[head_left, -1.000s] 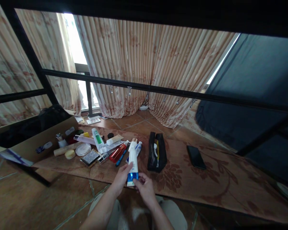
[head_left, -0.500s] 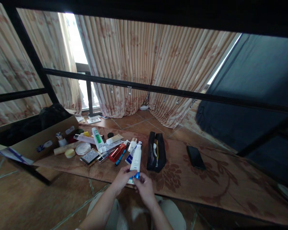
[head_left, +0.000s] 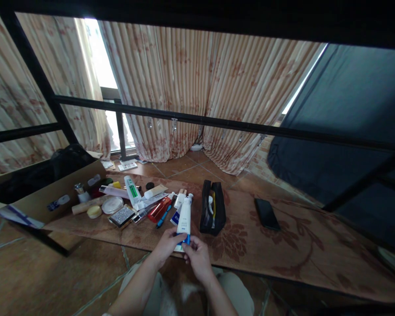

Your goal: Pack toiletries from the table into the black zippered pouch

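Observation:
Both of my hands hold a white squeeze tube (head_left: 184,216) near its blue end. My left hand (head_left: 167,246) is closed on its left side, thumb across the blue part. From the right, my right hand (head_left: 197,254) pinches the same end; the undersides of the fingers are hidden. A black zip pouch (head_left: 220,211) stands unzipped just right of the tube, with yellow and white items inside. To the left lie a blue pen (head_left: 164,217), a red bottle (head_left: 159,208), a small white bottle (head_left: 180,199) and a green-and-white tube (head_left: 132,189).
A glittery square compact (head_left: 121,216), a round clear case (head_left: 112,205) and other cosmetics spread toward a cardboard box (head_left: 75,186) holding dark stuff. A black phone (head_left: 267,213) lies on the patterned mat (head_left: 303,250). A dark metal rail (head_left: 191,118) crosses ahead, before curtains.
The view has shifted slightly, so the scene sits a little to the left. The tube stays in both hands, with its angle nearly the same.

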{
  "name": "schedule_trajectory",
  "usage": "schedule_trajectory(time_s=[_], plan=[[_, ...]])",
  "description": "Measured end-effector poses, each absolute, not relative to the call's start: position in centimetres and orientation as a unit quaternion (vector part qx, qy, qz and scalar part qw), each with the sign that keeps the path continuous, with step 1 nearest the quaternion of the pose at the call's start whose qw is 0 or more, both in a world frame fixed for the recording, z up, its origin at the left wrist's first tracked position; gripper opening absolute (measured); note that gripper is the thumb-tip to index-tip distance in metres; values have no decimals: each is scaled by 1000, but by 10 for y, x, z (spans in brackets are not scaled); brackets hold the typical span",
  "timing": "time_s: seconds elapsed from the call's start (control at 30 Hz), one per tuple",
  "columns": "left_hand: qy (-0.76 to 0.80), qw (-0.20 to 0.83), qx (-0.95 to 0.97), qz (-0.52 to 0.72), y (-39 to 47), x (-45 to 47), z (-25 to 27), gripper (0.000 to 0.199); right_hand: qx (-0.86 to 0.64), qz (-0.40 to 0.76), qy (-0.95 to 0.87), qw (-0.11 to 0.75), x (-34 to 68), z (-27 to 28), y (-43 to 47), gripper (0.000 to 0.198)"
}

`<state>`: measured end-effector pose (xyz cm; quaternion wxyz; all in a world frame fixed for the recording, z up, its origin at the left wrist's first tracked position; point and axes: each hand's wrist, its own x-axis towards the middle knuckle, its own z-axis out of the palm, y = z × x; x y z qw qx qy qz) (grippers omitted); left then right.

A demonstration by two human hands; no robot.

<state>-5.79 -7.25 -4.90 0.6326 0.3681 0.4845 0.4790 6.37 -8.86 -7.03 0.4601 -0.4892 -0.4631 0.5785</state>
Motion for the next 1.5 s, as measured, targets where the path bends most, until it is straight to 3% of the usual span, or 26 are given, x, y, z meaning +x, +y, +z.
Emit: schedule_trajectory(time_s=[0.7, 1.2, 1.33, 1.5], plan=[[494, 619, 366, 489, -72, -58, -50, 32, -480, 591, -465, 451, 64, -72, -89, 41], [516, 612, 323, 505, -66, -63, -64, 41, -458, 596, -439, 492, 59, -69, -86, 45], [499, 631, 311, 506, -68, -62, -58, 46, -453, 605, -430, 494, 59, -67, -87, 45], [380, 727, 262, 509, -73, -65, -42, 54, -433, 621, -416, 504, 57, -66, -85, 47]])
